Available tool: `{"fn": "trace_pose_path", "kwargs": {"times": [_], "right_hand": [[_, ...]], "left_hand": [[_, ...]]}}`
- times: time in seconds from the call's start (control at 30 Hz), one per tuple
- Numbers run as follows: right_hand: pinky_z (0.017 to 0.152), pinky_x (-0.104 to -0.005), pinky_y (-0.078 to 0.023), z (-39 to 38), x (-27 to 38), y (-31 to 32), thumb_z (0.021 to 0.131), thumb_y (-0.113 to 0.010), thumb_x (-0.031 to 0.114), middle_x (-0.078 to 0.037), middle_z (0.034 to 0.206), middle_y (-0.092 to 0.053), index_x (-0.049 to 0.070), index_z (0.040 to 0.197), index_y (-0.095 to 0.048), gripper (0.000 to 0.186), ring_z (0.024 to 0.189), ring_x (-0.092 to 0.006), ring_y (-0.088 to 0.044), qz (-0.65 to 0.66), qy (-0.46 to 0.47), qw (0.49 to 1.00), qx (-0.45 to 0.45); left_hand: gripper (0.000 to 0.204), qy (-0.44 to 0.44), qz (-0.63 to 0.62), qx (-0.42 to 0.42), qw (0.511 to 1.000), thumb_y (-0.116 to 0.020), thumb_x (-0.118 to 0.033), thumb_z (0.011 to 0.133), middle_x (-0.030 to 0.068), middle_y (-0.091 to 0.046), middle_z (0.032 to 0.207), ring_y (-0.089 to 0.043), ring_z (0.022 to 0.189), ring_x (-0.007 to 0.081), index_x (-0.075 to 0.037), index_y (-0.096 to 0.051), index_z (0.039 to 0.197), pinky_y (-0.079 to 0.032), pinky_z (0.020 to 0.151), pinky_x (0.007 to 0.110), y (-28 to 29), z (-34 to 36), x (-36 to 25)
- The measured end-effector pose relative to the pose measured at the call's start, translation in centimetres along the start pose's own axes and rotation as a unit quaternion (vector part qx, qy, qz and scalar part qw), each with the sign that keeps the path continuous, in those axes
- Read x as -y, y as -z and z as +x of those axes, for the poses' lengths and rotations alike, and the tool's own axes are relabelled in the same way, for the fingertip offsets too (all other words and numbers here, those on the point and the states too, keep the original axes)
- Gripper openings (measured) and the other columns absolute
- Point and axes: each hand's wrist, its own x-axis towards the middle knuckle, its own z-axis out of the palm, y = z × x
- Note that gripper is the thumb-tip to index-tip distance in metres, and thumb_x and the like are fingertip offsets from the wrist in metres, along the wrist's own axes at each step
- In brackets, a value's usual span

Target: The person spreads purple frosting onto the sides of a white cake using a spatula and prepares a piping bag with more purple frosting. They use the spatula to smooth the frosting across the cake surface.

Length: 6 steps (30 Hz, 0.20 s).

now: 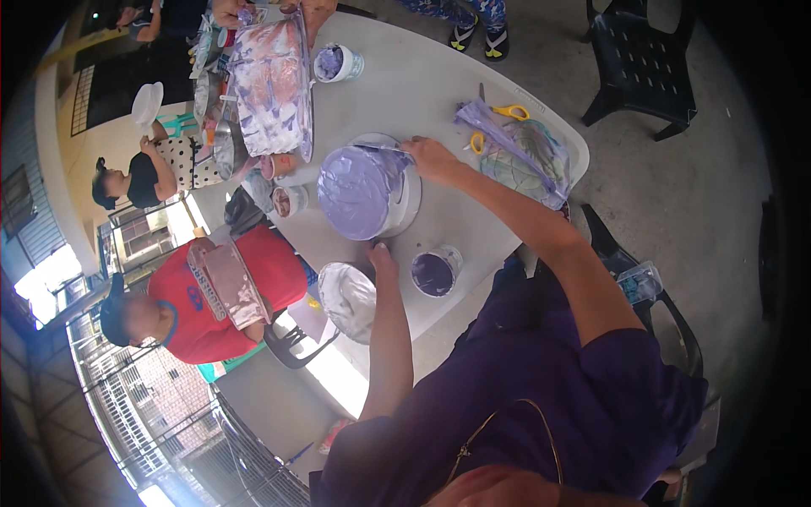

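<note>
A round cake (353,196) coated in lilac icing sits on a white turntable (409,203); the icing on top is swirled and uneven. At the cake's far right edge, my right hand (431,159) is closed on an icing spatula (390,145), its blade lying along the cake's rim. My left hand (383,255) is closed at the turntable's near edge, its fingertips partly hidden. Just left of that wrist is a bowl of white cream (348,297). To its right stands a tub of dark purple icing (435,272).
Scissors (510,111) and iced plastic sheets (532,156) lie on the table's right. Farther off are an icing tub (336,62) and a large iced rectangular cake (272,89) with another person's hands at it. A person in red (203,296) holds a pinkish square tin (232,283).
</note>
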Motion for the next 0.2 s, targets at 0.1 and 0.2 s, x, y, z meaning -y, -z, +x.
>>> {"fn": "trace_pose_path", "kwargs": {"times": [0.1, 0.2], "right_hand": [[0.074, -0.0372, -0.044, -1.2, -1.1, -0.4, 0.062, -0.050, -0.002, -0.018, 0.089, -0.053, 0.005, 0.103, -0.050, 0.042, 0.088, -0.0316, -0.052, -0.015, 0.018, 1.000, 0.013], [0.078, -0.0358, -0.043, -4.5, -1.8, -1.0, 0.064, -0.050, -0.001, -0.018, 0.097, -0.050, 0.008, 0.108, -0.047, 0.045, 0.089, -0.0310, -0.053, 0.002, 0.008, 1.000, -0.003]], "left_hand": [[0.055, 0.000, 0.002, 0.004, 1.000, -0.037, 0.005, 0.063, 0.0014, -0.045, 0.090, -0.040, 0.066, 0.0100, -0.005, -0.039, 0.117, -0.034, 0.057, 0.023, 0.1, 0.1, 0.1], [0.056, 0.007, -0.004, 0.008, 1.000, -0.038, 0.004, 0.063, 0.0017, -0.045, 0.090, -0.040, 0.066, 0.0102, -0.006, -0.038, 0.118, -0.035, 0.058, 0.024, 0.2, 0.2, 0.1]]}}
